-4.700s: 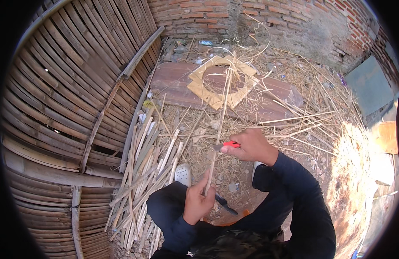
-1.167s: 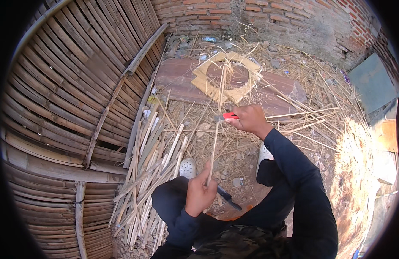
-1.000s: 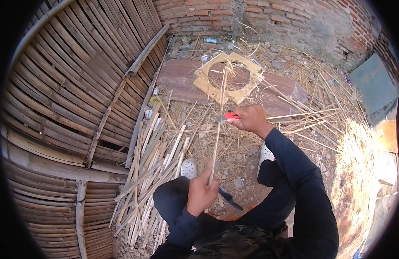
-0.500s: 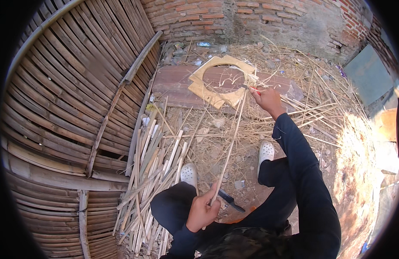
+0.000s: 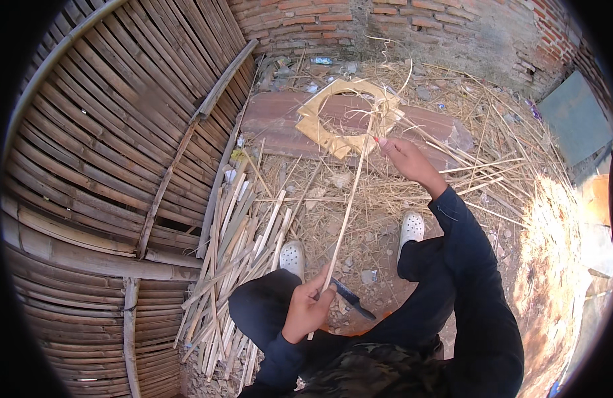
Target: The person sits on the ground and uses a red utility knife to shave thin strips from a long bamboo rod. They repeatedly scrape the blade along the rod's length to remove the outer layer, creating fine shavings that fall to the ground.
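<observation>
Our left hand (image 5: 306,308) is closed around the low end of a long thin bamboo strip (image 5: 349,209), down by our knees. Our right hand (image 5: 407,159) is stretched far out and pinches the top end of the same strip, with a bit of red showing at the fingertips. We cannot tell what the red thing is. So the strip runs in 1 straight line from our lap up to the flat board frame (image 5: 346,119) lying on the ground ahead.

We think the cut along this strip is at its far end now, so this 1 looks almost done. A dark knife (image 5: 351,300) lies on the ground just beside our left hand.

A lot looks left to do. A big pile of bamboo slats (image 5: 243,245) lies on our left, by our white shoe (image 5: 292,255). The other white shoe (image 5: 411,227) is under our right arm.

We see no box or basket. Loose thin strips (image 5: 479,179) just lie on the dirt, near the brick wall (image 5: 386,26). A woven bamboo fence (image 5: 107,146) stands on the left.
</observation>
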A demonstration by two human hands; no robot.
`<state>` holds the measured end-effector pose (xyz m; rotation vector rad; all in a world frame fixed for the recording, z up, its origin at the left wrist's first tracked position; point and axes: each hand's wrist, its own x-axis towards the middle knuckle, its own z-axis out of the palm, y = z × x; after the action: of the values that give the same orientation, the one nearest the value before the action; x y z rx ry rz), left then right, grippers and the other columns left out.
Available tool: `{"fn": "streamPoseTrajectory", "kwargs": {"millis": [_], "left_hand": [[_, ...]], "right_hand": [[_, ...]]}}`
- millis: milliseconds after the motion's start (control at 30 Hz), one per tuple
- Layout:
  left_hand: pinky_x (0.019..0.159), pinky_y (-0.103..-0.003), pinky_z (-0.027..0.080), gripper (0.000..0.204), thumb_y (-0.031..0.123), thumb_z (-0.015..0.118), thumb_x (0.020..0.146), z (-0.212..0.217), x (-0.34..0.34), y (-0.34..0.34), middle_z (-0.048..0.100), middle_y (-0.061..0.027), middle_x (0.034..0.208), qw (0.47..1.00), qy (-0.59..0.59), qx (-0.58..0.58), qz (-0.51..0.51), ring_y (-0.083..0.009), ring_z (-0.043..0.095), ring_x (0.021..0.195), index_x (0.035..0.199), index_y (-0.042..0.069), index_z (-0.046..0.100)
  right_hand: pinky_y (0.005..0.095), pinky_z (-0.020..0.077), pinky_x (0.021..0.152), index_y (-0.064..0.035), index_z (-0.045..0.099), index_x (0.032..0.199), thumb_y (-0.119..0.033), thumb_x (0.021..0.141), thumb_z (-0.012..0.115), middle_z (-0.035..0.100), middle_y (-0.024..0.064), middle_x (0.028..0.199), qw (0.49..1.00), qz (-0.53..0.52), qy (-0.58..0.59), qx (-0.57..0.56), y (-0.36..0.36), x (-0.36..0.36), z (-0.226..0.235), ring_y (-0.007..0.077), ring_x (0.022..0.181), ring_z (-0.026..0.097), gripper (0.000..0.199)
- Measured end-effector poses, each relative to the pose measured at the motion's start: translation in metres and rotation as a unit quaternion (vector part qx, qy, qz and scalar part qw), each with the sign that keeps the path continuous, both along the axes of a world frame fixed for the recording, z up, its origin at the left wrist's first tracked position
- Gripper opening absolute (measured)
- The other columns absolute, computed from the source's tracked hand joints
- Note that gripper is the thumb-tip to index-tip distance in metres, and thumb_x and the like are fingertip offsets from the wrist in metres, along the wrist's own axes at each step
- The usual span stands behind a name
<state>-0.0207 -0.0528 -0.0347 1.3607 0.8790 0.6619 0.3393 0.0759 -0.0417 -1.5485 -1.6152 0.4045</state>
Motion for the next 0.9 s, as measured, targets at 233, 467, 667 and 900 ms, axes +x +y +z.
{"fn": "streamPoseTrajectory", "kwargs": {"millis": [233, 467, 667, 900], "left_hand": [[0.067, -0.017, 0.040, 0.044, 0.010, 0.056, 0.098, 0.053, 0.031, 0.048, 0.059, 0.0044, 0.093, 1.000, 0.008, 0.003, 0.003, 0.0000, 0.048, 0.076, 0.138, -0.004, 0.046], [0.039, -0.019, 0.033, 0.042, 0.028, 0.047, 0.102, 0.062, 0.061, 0.081, 0.046, 0.0022, 0.057, 0.999, -0.007, -0.013, -0.043, -0.0036, 0.040, 0.043, 0.140, 0.009, 0.049], [0.043, -0.019, 0.036, 0.044, 0.029, 0.043, 0.104, 0.034, 0.062, 0.090, 0.049, 0.0015, 0.060, 0.995, -0.063, -0.063, -0.050, -0.0039, 0.042, 0.046, 0.142, 0.007, 0.044], [0.047, -0.019, 0.034, 0.041, 0.023, 0.043, 0.104, 0.039, 0.062, 0.086, 0.043, 0.0051, 0.062, 0.997, -0.062, -0.045, -0.018, -0.0018, 0.039, 0.050, 0.140, 0.004, 0.046]], "right_hand": [[0.0439, 0.0476, 0.056, -0.0088, 0.060, 0.100, -0.047, 0.093, 0.056, 0.062, 0.0137, 0.066, 0.988, -0.041, -0.108, 0.105, -0.046, -0.062, 0.055, 0.0355, 0.065, 0.064, 0.039], [0.0449, 0.0477, 0.066, -0.0064, 0.055, 0.098, -0.042, 0.095, 0.054, 0.061, 0.0150, 0.083, 0.991, 0.003, -0.109, 0.078, -0.040, -0.063, 0.045, 0.0354, 0.081, 0.062, 0.036], [0.0439, 0.0474, 0.057, -0.0083, 0.058, 0.090, -0.049, 0.092, 0.055, 0.063, 0.0121, 0.073, 0.987, -0.015, -0.158, 0.032, -0.035, -0.074, 0.043, 0.0337, 0.066, 0.064, 0.041], [0.0444, 0.0442, 0.049, -0.0081, 0.060, 0.074, -0.056, 0.089, 0.056, 0.060, 0.0124, 0.059, 0.966, 0.026, -0.253, 0.033, -0.034, -0.087, 0.043, 0.0340, 0.053, 0.060, 0.050]]}}
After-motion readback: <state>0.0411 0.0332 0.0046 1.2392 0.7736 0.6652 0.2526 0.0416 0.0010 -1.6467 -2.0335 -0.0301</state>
